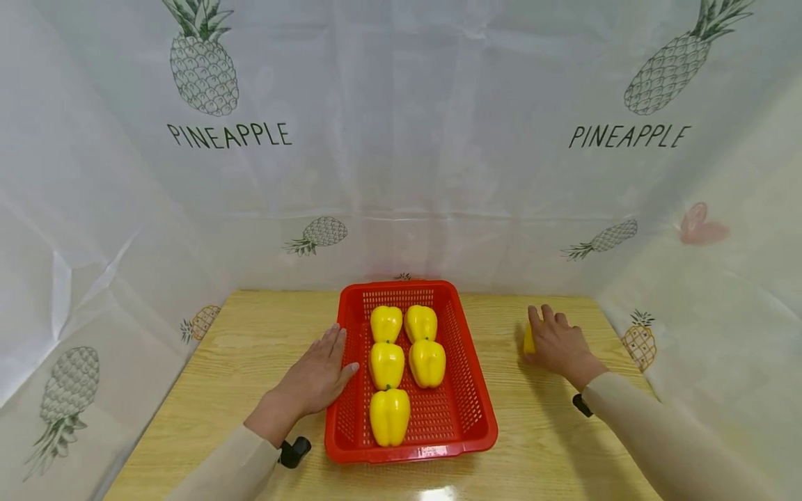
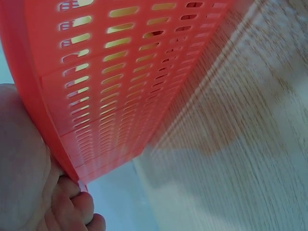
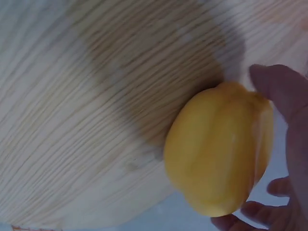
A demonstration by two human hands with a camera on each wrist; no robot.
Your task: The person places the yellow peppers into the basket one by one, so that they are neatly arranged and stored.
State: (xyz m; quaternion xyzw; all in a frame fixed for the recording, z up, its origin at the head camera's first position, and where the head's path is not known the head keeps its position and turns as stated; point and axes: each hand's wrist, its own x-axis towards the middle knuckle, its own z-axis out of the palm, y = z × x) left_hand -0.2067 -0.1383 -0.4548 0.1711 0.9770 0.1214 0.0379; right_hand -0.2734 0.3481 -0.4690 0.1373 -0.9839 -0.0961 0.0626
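A red plastic basket (image 1: 474,390) with slotted walls holds several yellow bell peppers (image 1: 390,416), set in two columns. My left hand (image 1: 318,369) rests on the basket's left rim, fingers stretched along it and the thumb reaching over the inner side. In the left wrist view the fingertips (image 2: 85,207) show at the rim beside the slotted wall. To the right of the basket, my right hand (image 1: 557,342) is around another yellow bell pepper (image 3: 216,149) at the table surface. Its thumb is by the pepper's top and its fingers by the far end; the palm hides part of the pepper.
The wooden table (image 1: 250,341) extends on both sides of the basket. A pale sheet (image 1: 401,153) printed with pineapples hangs behind the table and along both sides. Dark wrist cameras (image 1: 294,452) sit at both sleeves.
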